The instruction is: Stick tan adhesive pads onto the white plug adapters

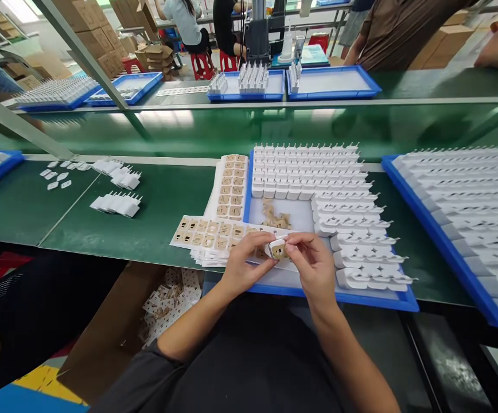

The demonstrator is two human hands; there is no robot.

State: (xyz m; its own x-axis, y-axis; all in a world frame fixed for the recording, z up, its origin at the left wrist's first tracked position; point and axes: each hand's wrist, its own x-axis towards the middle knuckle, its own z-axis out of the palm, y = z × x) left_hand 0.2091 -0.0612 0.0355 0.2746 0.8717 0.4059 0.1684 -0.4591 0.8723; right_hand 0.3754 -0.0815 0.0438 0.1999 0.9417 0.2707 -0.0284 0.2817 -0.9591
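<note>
My left hand (249,261) is closed round a small white charger housing (270,250), held over the blue-rimmed tray (275,289). A tan sticker (277,249) with small dark holes covers the end of the housing that faces me. At the right edge of this sticker, the thumb and fingers of my right hand (313,264) are pinched together. Beneath my hands lies a sheet of tan stickers (208,232), partly hidden by them. Rows of white chargers with prongs (304,172) fill the back and right side of the tray.
More sticker sheets (232,186) are stacked left of the tray, and tan scraps (276,217) lie inside it. White pronged pieces (117,203) sit farther left. Another full tray (468,229) stands at right. Below the table edge, a cardboard box (111,321) holds used sheets.
</note>
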